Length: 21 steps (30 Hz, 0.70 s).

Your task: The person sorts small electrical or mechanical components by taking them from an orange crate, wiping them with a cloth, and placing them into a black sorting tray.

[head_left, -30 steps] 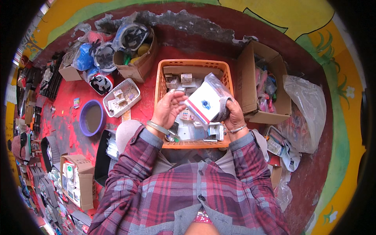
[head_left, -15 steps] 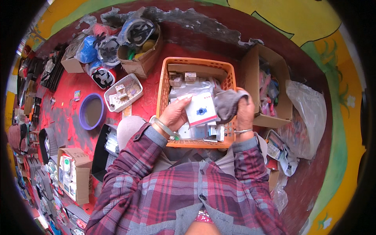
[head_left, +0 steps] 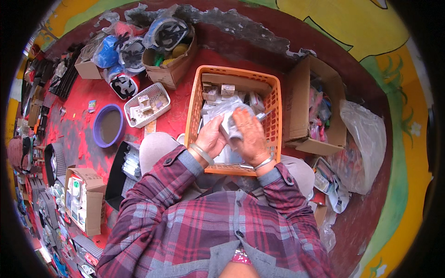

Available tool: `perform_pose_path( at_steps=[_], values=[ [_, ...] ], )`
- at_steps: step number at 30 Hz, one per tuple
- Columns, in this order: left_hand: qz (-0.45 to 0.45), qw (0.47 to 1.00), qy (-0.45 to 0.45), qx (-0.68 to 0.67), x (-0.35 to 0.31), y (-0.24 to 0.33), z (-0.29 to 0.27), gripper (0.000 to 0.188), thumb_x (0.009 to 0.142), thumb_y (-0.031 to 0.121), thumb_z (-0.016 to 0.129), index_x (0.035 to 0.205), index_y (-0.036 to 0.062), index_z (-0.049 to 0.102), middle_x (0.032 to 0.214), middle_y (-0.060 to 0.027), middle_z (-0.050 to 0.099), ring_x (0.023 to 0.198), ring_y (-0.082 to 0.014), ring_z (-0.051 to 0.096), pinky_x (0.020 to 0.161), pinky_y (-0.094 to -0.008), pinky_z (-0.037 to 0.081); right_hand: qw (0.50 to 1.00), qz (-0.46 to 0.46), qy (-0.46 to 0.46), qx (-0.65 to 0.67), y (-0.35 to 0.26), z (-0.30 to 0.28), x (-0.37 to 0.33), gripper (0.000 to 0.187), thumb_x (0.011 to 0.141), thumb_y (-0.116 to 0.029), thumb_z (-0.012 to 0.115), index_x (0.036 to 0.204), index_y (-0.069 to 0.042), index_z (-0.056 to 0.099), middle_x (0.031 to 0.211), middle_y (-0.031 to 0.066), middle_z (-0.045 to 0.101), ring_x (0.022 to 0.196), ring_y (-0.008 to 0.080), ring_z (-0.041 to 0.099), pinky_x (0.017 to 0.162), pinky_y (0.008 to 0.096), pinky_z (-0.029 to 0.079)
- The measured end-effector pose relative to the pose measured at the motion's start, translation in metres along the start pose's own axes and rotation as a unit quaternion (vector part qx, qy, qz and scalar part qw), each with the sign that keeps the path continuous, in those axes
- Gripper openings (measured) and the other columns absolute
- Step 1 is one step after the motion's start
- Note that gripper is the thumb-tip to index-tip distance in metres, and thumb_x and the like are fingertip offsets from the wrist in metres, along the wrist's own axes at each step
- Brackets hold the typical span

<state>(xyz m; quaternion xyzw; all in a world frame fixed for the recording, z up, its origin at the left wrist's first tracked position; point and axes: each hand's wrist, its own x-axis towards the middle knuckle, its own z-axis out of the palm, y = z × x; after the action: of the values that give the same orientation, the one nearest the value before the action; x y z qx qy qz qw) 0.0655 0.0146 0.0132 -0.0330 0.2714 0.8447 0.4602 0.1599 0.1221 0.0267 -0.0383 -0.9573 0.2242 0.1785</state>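
Over an orange plastic basket (head_left: 273, 139), my left hand (head_left: 209, 138) grips a flat white box (head_left: 226, 123), which is mostly covered now. My right hand (head_left: 251, 139) lies across the box with a grey cloth (head_left: 235, 133) pressed between palm and box; only a little of the cloth shows. Inside the basket, around my hands, are small patterned cartons (head_left: 227, 89), clear plastic bags (head_left: 221, 107) and white flat packets (head_left: 230, 155).
An open cardboard box (head_left: 296, 106) with plastic-wrapped items stands right of the basket. On the left are a small white basket (head_left: 161, 110), a purple basin (head_left: 96, 132) and a black tray (head_left: 111, 187). Bagged helmets (head_left: 132, 53) pile up behind; shelves of goods line the far left.
My right hand has moved left with the grey cloth, from beside the box onto its face. The box has tilted, and its printed blue watch picture is now hidden.
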Motion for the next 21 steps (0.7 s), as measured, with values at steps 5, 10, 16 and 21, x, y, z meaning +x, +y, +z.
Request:
perform_pose_path(
  at_steps=[5,10,16,21],
  values=[
    [0.006,1.000,0.004,0.007,0.001,0.019,0.002,0.035,0.091,0.023,0.040,0.119,0.0026,0.043,0.117,-0.0114,0.052,0.109,-0.0257,0.050,0.092,-0.0433,0.040,0.934,0.278,0.062,0.217,0.044,0.002,0.002,0.034,0.084,-0.021,0.054,0.111,0.000,0.053,0.099,0.0165,0.061,0.089,0.0290,0.060,0.074,0.0326,0.046],
    [0.041,0.995,-0.028,-0.081,0.003,0.040,0.007,0.045,0.090,0.027,0.035,0.128,0.0029,0.034,0.128,-0.0128,0.043,0.120,-0.0288,0.040,0.101,-0.0464,0.028,0.590,0.375,0.180,0.692,0.052,-0.018,0.000,0.043,0.087,-0.041,0.049,0.101,-0.001,0.056,0.089,0.0064,0.061,0.078,0.0157,0.058,0.070,0.0300,0.048],
    [0.037,0.994,-0.075,-0.065,-0.002,0.021,0.017,0.048,0.090,0.029,0.040,0.130,0.0049,0.033,0.129,-0.0102,0.043,0.120,-0.0247,0.039,0.103,-0.0400,0.026,0.477,0.276,0.053,0.832,0.014,0.006,0.001,0.063,0.066,-0.038,0.072,0.118,-0.009,0.049,0.110,0.0018,0.057,0.104,0.0185,0.051,0.094,0.0363,0.039],
    [0.055,0.971,-0.111,0.203,-0.020,0.018,0.006,0.040,0.084,0.021,0.056,0.120,0.0053,0.045,0.109,-0.0049,0.055,0.097,-0.0162,0.055,0.082,-0.0340,0.046,0.575,0.294,0.148,0.749,0.020,0.021,-0.008,0.052,0.070,-0.026,0.074,0.111,-0.002,0.052,0.106,0.0029,0.058,0.096,0.0180,0.056,0.084,0.0311,0.045]
  ],
)
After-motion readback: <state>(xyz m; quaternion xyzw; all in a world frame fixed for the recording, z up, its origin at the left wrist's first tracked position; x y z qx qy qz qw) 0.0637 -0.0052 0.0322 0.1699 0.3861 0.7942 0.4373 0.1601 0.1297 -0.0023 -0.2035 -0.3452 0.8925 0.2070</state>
